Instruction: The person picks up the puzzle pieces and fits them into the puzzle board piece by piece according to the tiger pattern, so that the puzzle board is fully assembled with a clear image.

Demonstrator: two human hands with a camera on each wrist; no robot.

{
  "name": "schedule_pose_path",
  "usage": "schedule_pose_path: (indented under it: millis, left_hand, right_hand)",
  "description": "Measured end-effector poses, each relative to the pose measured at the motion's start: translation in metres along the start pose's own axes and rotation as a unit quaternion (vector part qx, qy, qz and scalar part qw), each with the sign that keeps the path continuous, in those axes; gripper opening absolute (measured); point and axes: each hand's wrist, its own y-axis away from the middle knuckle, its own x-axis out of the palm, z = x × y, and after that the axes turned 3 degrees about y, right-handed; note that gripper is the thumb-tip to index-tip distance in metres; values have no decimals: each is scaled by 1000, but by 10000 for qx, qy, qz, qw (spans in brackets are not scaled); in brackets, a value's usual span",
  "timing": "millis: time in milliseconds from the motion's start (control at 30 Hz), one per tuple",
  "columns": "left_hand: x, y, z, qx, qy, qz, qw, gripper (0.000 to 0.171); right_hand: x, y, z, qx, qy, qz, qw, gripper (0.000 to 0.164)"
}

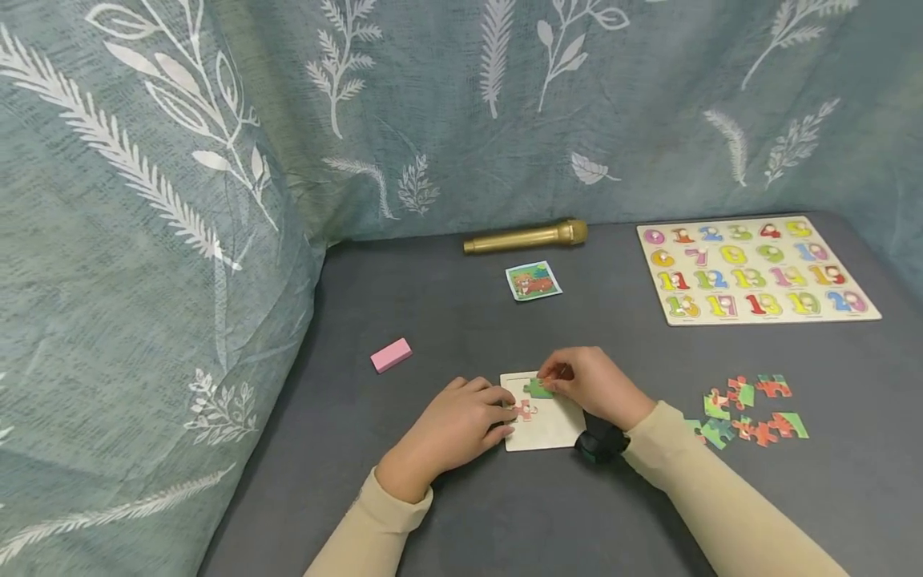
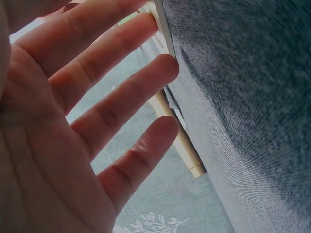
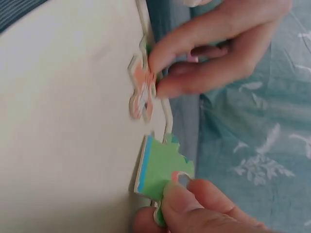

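A pale puzzle board lies on the dark table between both hands. My right hand pinches a green puzzle piece with a blue edge between thumb and fingers, over the board's upper part. My left hand reaches to the board's left side. Its fingertips touch an orange puzzle piece beside the raised rim. The left wrist view shows the fingers of that hand spread and mostly straight.
Loose puzzle pieces lie in a group to the right. Behind them is a number board. A gold microphone and a small picture card lie at the back, a pink block at left. A leaf-patterned curtain hangs behind.
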Motion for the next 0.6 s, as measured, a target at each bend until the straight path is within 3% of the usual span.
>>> schedule_pose_path:
  millis: [167, 367, 500, 600]
  left_hand:
    - [1, -1, -2, -26, 55, 25, 10000, 25]
    - [0, -1, -2, -74, 184, 38, 9998, 25]
    - [0, 0, -1, -67, 184, -18, 9998, 24]
    - [1, 1, -1, -66, 178, -35, 9998, 24]
  right_hand:
    - [3, 0, 5, 36, -184, 187, 9996, 26]
    - [6, 0, 12, 827, -516, -387, 9945, 13]
    - [9, 6, 18, 944, 485, -529, 9929, 17]
    - [11, 13, 22, 373, 1533, -581, 9858, 15]
